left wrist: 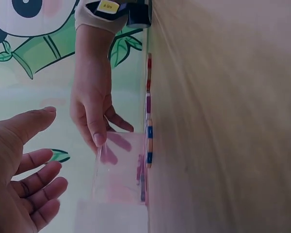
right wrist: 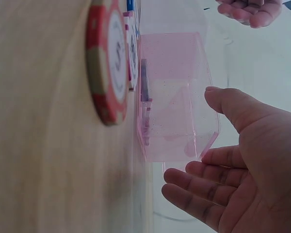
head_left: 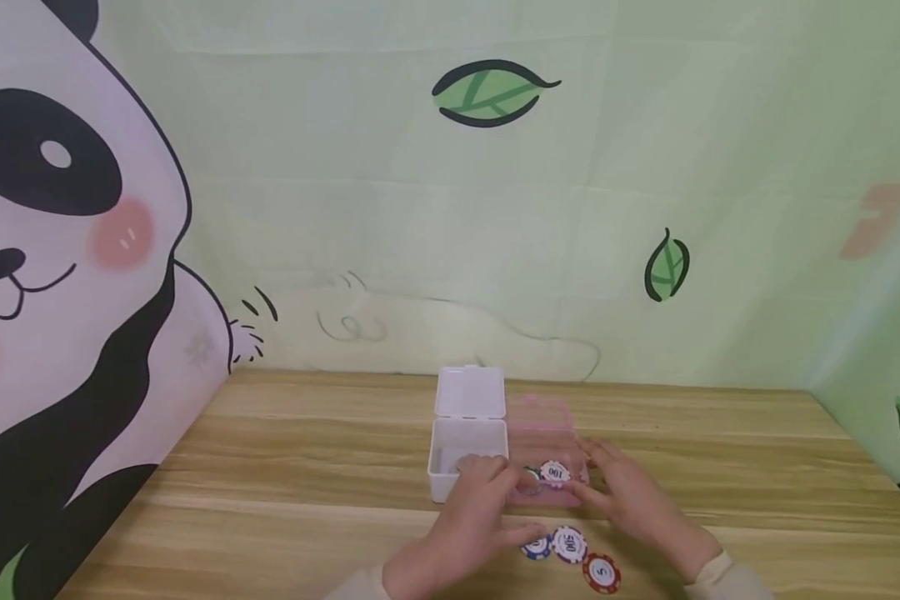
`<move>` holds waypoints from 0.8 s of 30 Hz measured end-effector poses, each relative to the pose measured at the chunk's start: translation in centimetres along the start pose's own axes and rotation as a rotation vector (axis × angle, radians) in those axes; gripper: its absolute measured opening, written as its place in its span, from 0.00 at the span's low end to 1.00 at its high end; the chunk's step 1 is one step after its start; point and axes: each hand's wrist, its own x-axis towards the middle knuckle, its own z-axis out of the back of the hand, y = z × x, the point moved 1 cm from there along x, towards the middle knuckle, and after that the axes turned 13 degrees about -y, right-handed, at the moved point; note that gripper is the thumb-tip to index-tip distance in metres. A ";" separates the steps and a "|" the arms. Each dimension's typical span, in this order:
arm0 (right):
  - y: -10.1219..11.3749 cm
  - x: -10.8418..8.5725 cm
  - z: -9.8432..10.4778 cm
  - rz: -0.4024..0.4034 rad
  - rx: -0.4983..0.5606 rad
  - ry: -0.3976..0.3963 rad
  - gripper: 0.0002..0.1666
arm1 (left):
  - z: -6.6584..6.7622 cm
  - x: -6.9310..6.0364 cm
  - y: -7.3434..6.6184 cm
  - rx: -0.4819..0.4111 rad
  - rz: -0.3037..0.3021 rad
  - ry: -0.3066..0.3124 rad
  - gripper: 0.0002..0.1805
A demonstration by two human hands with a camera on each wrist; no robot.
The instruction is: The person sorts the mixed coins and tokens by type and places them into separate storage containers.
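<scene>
We see the right hand — loosely spread, gripping nothing — at three o'clock of the pink box, probably steadying it; the left hand, relaxed and empty, at eight.

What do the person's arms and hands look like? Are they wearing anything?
The left hand and right hand are bare, with no gloves. Pale cream sleeves come down near the wrists. At the right wrist there's a black device with a little yellow label; its writing is too small to read.
</scene>
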 end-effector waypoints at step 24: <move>-0.1 0.0 -0.2 0.003 -0.003 -0.007 0.42 | -2.8 -1.8 -0.2 0.132 0.062 0.189 0.23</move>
